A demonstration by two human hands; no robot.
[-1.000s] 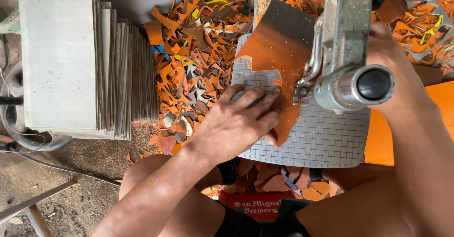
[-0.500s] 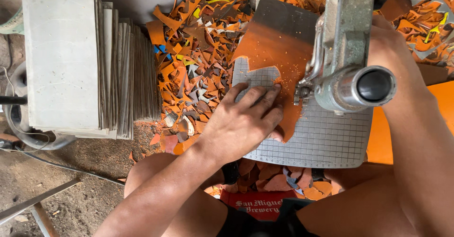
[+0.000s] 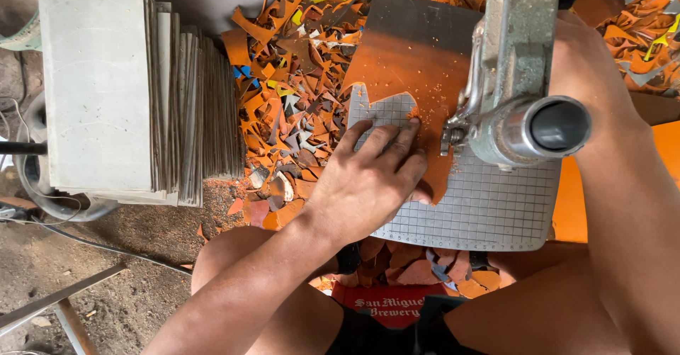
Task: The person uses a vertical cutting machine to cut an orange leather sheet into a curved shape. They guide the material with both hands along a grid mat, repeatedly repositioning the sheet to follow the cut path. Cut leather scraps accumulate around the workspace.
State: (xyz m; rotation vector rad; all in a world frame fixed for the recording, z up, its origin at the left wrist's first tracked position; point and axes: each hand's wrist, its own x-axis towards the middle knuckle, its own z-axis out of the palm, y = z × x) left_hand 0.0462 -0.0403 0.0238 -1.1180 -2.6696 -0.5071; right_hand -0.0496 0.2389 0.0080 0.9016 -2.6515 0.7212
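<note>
My left hand (image 3: 372,178) lies flat, fingers spread, on a grey gridded panel (image 3: 489,206) and presses it onto the orange-dusted saw table (image 3: 418,57). The fingertips sit close to the blade area (image 3: 448,137) of a metal cutting machine (image 3: 520,93). A curved cut edge shows in the panel near the fingers. My right hand (image 3: 588,50) reaches behind the machine's arm and rests on it; its fingers are hidden by the machine.
A tall stack of grey square panels (image 3: 127,93) leans at the left. Orange and grey offcuts (image 3: 290,86) lie heaped between the stack and the table, and more at the top right. My bare knees are below, and a metal bar (image 3: 57,298) crosses the dirt floor.
My left hand has turned the gridded panel slightly and pushed it along under the blade. The right arm stays on the machine.
</note>
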